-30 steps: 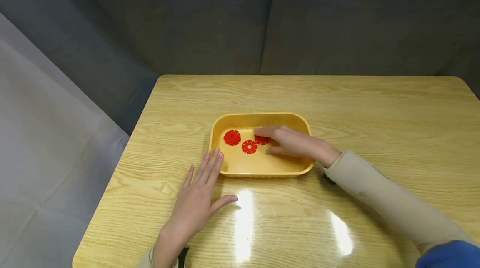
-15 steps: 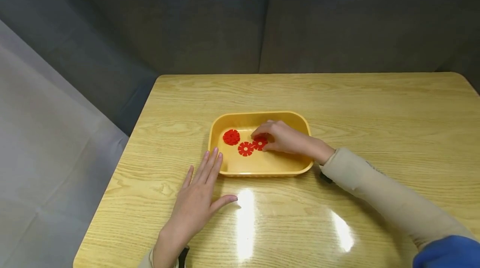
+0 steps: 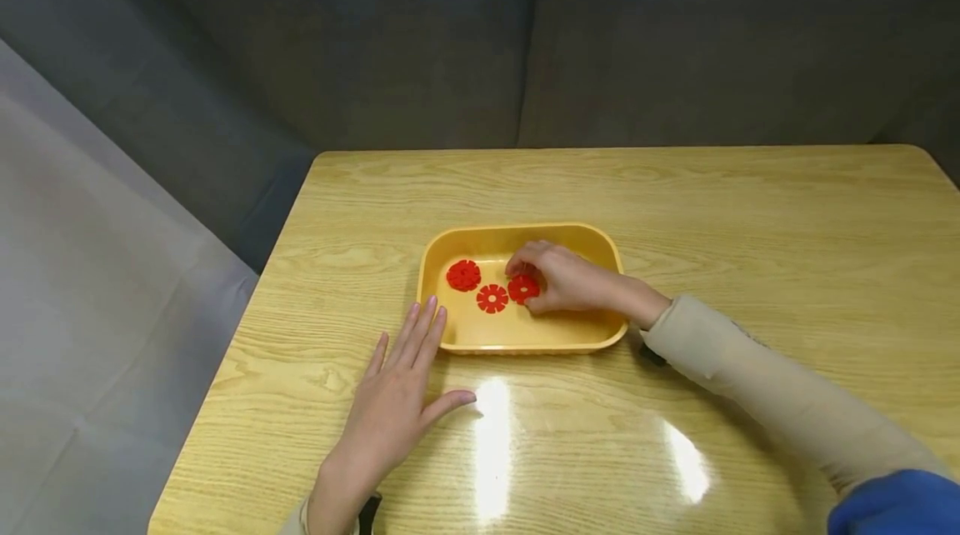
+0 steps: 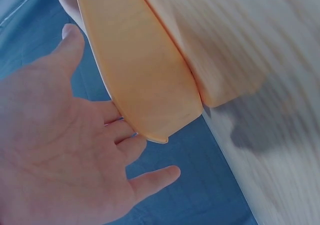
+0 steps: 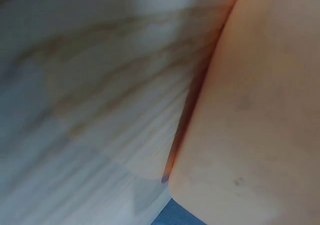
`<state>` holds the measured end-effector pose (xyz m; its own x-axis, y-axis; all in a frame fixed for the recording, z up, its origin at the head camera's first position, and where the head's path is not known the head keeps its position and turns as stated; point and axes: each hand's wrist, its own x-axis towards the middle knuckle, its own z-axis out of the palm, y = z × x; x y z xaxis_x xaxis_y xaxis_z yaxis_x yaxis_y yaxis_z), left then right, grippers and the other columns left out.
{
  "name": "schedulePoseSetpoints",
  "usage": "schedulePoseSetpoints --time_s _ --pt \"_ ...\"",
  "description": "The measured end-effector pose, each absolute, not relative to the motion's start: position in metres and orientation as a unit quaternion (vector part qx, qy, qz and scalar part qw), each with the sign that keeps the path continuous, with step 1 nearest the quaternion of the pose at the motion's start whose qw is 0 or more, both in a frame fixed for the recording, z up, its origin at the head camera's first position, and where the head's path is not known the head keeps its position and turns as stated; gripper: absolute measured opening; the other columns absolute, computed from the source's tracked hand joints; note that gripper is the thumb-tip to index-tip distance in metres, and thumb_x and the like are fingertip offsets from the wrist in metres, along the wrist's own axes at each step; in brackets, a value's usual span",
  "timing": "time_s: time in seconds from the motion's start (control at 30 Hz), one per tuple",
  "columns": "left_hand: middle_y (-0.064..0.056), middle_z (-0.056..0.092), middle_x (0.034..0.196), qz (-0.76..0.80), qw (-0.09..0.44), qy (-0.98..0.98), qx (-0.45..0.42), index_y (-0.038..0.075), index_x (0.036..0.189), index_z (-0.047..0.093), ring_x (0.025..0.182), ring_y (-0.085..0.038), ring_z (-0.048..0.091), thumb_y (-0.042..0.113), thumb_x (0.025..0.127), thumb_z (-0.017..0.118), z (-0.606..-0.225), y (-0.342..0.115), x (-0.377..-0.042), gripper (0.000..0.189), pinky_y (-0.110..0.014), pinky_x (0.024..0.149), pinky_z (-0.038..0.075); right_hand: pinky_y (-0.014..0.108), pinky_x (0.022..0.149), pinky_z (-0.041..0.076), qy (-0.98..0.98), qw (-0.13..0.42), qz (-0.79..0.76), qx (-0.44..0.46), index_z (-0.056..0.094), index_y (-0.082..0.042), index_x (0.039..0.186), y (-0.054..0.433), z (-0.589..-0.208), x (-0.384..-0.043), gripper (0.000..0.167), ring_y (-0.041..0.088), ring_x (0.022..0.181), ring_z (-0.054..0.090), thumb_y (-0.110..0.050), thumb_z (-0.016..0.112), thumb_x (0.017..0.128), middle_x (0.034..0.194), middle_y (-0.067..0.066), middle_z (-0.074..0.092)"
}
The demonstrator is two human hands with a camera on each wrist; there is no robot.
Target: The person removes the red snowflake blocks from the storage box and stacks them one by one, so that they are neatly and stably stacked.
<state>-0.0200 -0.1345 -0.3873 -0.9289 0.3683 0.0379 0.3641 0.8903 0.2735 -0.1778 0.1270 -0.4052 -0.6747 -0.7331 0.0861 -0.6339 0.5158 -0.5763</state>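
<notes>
A yellow tray (image 3: 517,349) holds several red notched building discs. My right hand (image 3: 573,278) reaches in over its right side, thumb and fingers curled around the edges of one red notched disc (image 3: 522,290). Just left of it lies another notched disc (image 3: 492,299), flat on the tray floor. Farther left, more red discs overlap in a small pile (image 3: 463,276). My left hand (image 3: 390,410) has straight, spread fingers, their tips at the tray's front left rim. In the left wrist view its palm (image 4: 65,155) shows, with fingers behind the rim. The right wrist view shows no hand, only the tray's outer wall (image 5: 250,110).
The tray stands on a light wood-grain table (image 3: 712,218), which shows bright glare in front. Dark grey cloth (image 3: 420,43) hangs behind the table, and a paler cloth (image 3: 90,285) is at the left.
My right hand's fingers have closed in around a disc, which has shifted slightly toward me. The neighbouring disc has slid a little left and nearer. My left hand stays put.
</notes>
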Motion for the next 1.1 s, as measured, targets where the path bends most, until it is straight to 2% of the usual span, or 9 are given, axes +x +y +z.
schedulePoseSetpoints --time_s 0.37,0.77,0.87,1.1 --pt "0.001 0.002 0.165 0.147 0.005 0.971 0.189 0.012 0.158 0.015 0.15 -0.019 0.003 0.059 0.088 0.062 -0.389 -0.135 -0.02 0.097 -0.056 0.115 0.019 0.039 0.082 0.055 0.849 0.073 -0.353 -0.385 0.064 0.004 0.111 0.136 -0.389 -0.172 0.041 0.025 0.092 0.062 -0.001 0.079 0.074 0.105 0.011 0.066" --pt "0.004 -0.002 0.164 0.152 -0.007 0.969 0.197 0.011 0.158 0.017 0.15 -0.02 0.005 0.059 0.088 0.062 -0.392 -0.138 -0.021 0.096 -0.057 0.115 0.019 0.044 0.084 0.054 0.854 0.023 -0.36 -0.374 0.065 0.002 0.113 0.172 -0.359 -0.159 0.04 0.021 0.095 0.062 0.003 0.077 0.075 0.108 0.009 0.065" --pt "0.004 -0.002 0.164 0.148 -0.006 0.969 0.196 0.012 0.158 0.016 0.15 -0.019 0.004 0.06 0.088 0.06 -0.393 -0.138 -0.021 0.096 -0.056 0.115 0.019 0.038 0.082 0.055 0.851 -0.006 -0.361 -0.382 0.065 0.001 0.112 0.184 -0.355 -0.157 0.041 0.02 0.094 0.064 0.006 0.077 0.073 0.107 0.009 0.065" --pt "0.003 -0.001 0.164 0.153 -0.008 0.968 0.198 0.011 0.158 0.016 0.15 -0.02 0.005 0.059 0.088 0.061 -0.393 -0.139 -0.021 0.096 -0.057 0.115 0.02 0.012 0.083 0.049 0.847 -0.071 -0.366 -0.379 0.064 0.002 0.113 0.223 -0.349 -0.151 0.052 0.02 0.089 0.065 0.014 0.079 0.065 0.106 0.009 0.066"
